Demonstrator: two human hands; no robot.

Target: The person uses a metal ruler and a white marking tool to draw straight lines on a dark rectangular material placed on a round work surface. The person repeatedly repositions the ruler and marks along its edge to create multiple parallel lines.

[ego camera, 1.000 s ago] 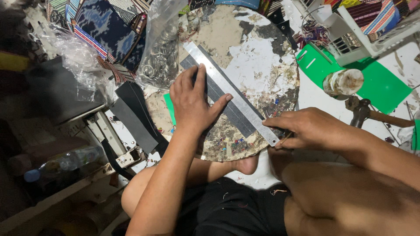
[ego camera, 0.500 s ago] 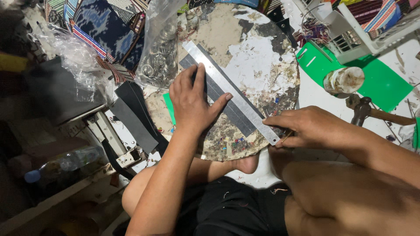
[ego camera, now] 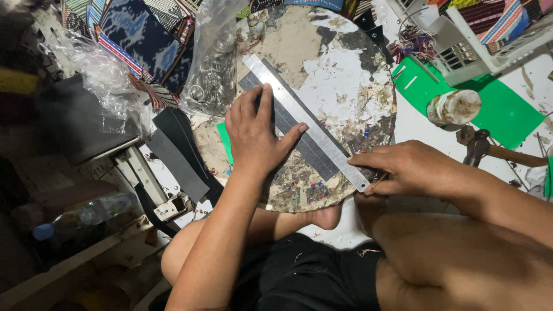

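Ruler (ego camera: 305,122), dark strip (ego camera: 299,141) on round board (ego camera: 340,75)

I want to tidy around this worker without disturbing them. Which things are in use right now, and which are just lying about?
In use:
left hand pressing the metal ruler
dark strip under the ruler
right hand at the ruler's near end
round board

Lying about:
hammer
bag of metal rings
white basket
plastic bottle

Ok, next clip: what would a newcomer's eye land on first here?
Most likely the long metal ruler lying diagonally over a dark strip on the round, paint-spattered board at centre. The left hand presses flat on it, while the right hand grips a thin tool at its near end. A bright green sheet stands out at upper right.
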